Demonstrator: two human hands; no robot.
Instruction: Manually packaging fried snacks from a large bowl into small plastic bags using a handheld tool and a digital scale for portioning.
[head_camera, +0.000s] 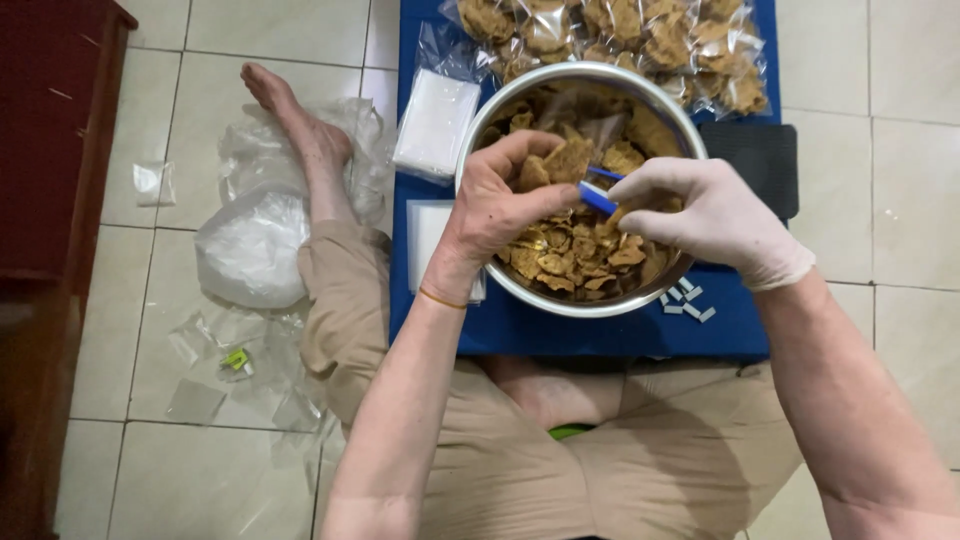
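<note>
I see my bare left hand (500, 195) curled over the round steel bowl (560, 300), fingers pinched on a clear bag of brown fried chips (560, 160). Just right of that grip, my white-gloved right hand (700, 215) pinches a small blue strip (597, 197) that touches the bag. Loose chips (575, 255) lie beneath both grips, inside the bowl.

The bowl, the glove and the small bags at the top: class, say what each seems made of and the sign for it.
The bowl looks like polished steel: silvery, with reflections along its rim. The glove on the right hand seems thin latex or similar rubber: matte white, wrinkling at the wrist. The small bags look like clear plastic film: glossy and see-through.
</note>
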